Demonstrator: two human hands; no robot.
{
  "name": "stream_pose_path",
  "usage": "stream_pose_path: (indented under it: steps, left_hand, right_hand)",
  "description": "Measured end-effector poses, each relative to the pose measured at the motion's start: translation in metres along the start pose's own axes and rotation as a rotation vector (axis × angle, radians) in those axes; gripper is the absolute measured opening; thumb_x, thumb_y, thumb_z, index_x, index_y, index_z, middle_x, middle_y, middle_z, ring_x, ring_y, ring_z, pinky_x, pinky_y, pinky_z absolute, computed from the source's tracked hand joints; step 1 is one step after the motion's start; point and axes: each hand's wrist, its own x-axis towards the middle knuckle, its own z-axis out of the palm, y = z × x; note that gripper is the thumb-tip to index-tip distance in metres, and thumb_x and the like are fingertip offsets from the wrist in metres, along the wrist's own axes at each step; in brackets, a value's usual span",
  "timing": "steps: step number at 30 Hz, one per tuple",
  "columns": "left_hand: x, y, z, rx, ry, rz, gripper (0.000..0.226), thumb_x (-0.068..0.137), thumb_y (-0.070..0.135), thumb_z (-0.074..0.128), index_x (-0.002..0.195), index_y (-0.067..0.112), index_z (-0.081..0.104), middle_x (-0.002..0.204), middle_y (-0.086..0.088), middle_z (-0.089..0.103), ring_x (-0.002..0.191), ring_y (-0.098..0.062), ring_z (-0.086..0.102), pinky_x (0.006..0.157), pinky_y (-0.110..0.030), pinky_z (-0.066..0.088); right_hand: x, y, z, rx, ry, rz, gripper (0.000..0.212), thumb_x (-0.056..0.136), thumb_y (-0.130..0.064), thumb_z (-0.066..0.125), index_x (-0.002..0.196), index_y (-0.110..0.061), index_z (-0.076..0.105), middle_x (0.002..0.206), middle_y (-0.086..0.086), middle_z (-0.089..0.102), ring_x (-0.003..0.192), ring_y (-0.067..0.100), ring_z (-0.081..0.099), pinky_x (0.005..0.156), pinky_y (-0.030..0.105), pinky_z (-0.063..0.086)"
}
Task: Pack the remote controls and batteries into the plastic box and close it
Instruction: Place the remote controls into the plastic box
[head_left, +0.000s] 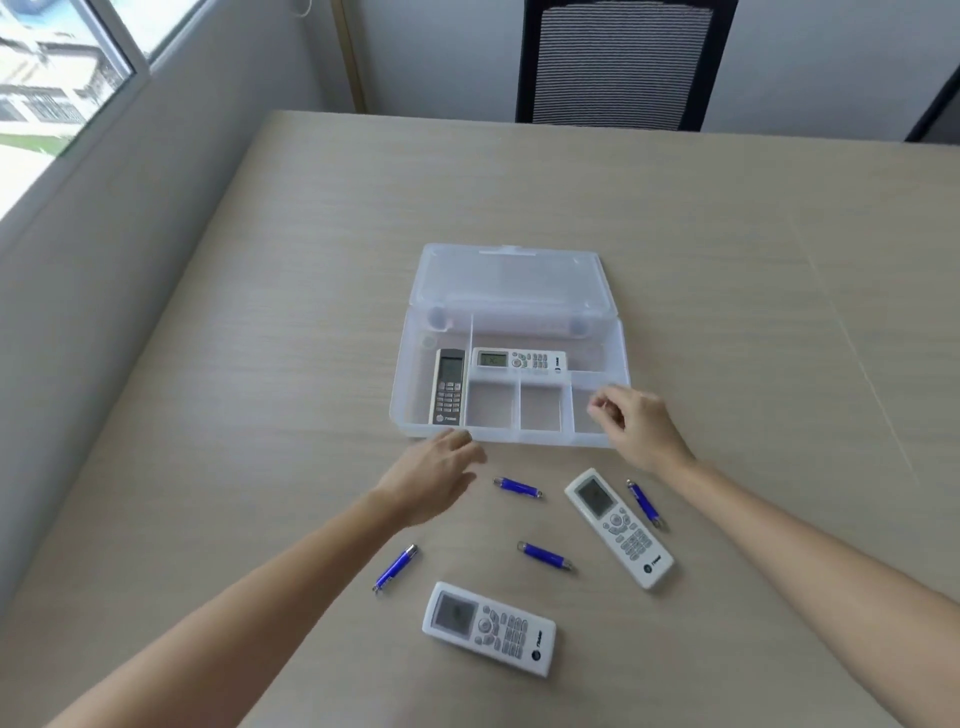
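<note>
A clear plastic box (404, 384) lies open on the table, its lid (509, 278) folded back. A grey remote (449, 386) lies in the left compartment and a white remote (518, 359) in the rear one. Two more white remotes (618, 527) (489, 629) and several blue batteries (518, 487) (644, 503) (544, 556) (396, 567) lie on the table in front. My left hand (434, 478) hovers just before the box's front edge, fingers apart, holding nothing. My right hand (636, 418) is over the front right compartment, fingers loosely curled; nothing visible in it.
The wooden table (727, 260) stretches far behind and to both sides of the box. A black mesh chair (618, 62) stands at the far edge. A grey wall and window (57, 67) run along the left.
</note>
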Motion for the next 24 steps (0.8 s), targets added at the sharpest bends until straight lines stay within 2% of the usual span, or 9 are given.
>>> stream_pose_path:
  steps: [2, 5, 8, 12, 13, 15, 18, 21, 24]
  left_hand:
    - [-0.024, 0.016, 0.019, 0.032, -0.256, 0.044, 0.03, 0.094, 0.027, 0.053, 0.122, 0.017, 0.056, 0.122, -0.006, 0.056, 0.115, -0.023, 0.053, 0.088, -0.038, 0.049]
    - [-0.047, 0.035, 0.053, 0.063, -0.501, 0.08, 0.045, 0.085, 0.039, 0.062, 0.125, 0.02, 0.053, 0.124, -0.007, 0.053, 0.116, -0.025, 0.05, 0.089, -0.039, 0.048]
    - [-0.059, 0.055, 0.076, 0.165, -0.603, 0.133, 0.066, 0.073, 0.045, 0.073, 0.126, 0.016, 0.048, 0.127, -0.009, 0.05, 0.115, -0.027, 0.048, 0.093, -0.04, 0.044]
    - [-0.061, 0.069, 0.083, 0.254, -0.615, 0.096, 0.074, 0.073, 0.037, 0.077, 0.129, 0.005, 0.04, 0.129, -0.016, 0.044, 0.114, -0.033, 0.047, 0.092, -0.046, 0.046]
    - [-0.06, 0.069, 0.08, 0.251, -0.628, 0.071, 0.075, 0.073, 0.033, 0.077, 0.129, 0.004, 0.038, 0.128, -0.016, 0.043, 0.112, -0.034, 0.049, 0.09, -0.047, 0.05]
    - [-0.056, 0.066, 0.068, 0.193, -0.638, 0.019, 0.073, 0.072, 0.027, 0.078, 0.127, 0.004, 0.037, 0.125, -0.015, 0.044, 0.107, -0.033, 0.054, 0.08, -0.04, 0.051]
    - [-0.045, 0.05, 0.037, -0.032, -0.596, -0.084, 0.059, 0.074, 0.018, 0.072, 0.12, 0.004, 0.038, 0.117, -0.014, 0.051, 0.102, -0.031, 0.054, 0.071, -0.03, 0.038]
    - [-0.015, 0.028, -0.009, -0.115, -0.407, -0.126, 0.056, 0.074, 0.016, 0.067, 0.119, 0.008, 0.035, 0.102, -0.011, 0.057, 0.087, -0.026, 0.052, 0.068, -0.028, 0.039]
    - [0.042, 0.011, -0.048, -0.107, -0.19, -0.12, 0.063, 0.079, 0.027, 0.068, 0.13, 0.011, 0.034, 0.113, -0.01, 0.058, 0.097, -0.029, 0.058, 0.078, -0.036, 0.049]
  right_hand:
    - [-0.047, 0.022, 0.013, -0.071, -0.149, 0.148, 0.014, 0.083, -0.029, 0.064, 0.078, -0.015, 0.062, 0.069, -0.008, 0.05, 0.069, 0.018, 0.052, 0.065, 0.031, 0.044]
    - [-0.099, 0.043, 0.041, -0.381, -0.382, 0.304, 0.048, 0.071, -0.057, 0.064, 0.096, -0.016, 0.062, 0.094, -0.001, 0.046, 0.097, 0.023, 0.047, 0.08, 0.034, 0.045]
    - [-0.121, 0.046, 0.059, -0.518, -0.358, 0.327, 0.068, 0.063, -0.067, 0.062, 0.108, -0.016, 0.059, 0.108, 0.005, 0.05, 0.102, 0.026, 0.045, 0.087, 0.034, 0.043]
    - [-0.123, 0.04, 0.065, -0.585, -0.306, 0.316, 0.061, 0.063, -0.058, 0.059, 0.104, -0.013, 0.058, 0.109, 0.006, 0.049, 0.102, 0.027, 0.044, 0.086, 0.034, 0.041]
    - [-0.122, 0.041, 0.065, -0.545, -0.317, 0.326, 0.059, 0.064, -0.056, 0.059, 0.105, -0.013, 0.056, 0.11, 0.006, 0.05, 0.103, 0.027, 0.044, 0.087, 0.035, 0.041]
    - [-0.12, 0.041, 0.056, -0.251, -0.316, 0.381, 0.055, 0.066, -0.052, 0.063, 0.104, -0.014, 0.051, 0.107, 0.004, 0.057, 0.102, 0.025, 0.05, 0.085, 0.035, 0.044]
    - [-0.112, 0.038, 0.026, 0.183, -0.334, 0.396, 0.047, 0.066, -0.042, 0.074, 0.098, -0.02, 0.048, 0.095, -0.005, 0.066, 0.087, 0.019, 0.063, 0.071, 0.03, 0.048]
    - [-0.092, 0.036, -0.005, 0.346, -0.246, 0.383, 0.044, 0.068, -0.031, 0.08, 0.1, -0.021, 0.052, 0.096, -0.005, 0.067, 0.086, 0.019, 0.064, 0.065, 0.025, 0.049]
    - [-0.058, 0.037, -0.029, 0.623, -0.126, 0.45, 0.043, 0.075, -0.021, 0.078, 0.11, -0.019, 0.053, 0.102, 0.001, 0.067, 0.088, 0.019, 0.065, 0.068, 0.028, 0.05]
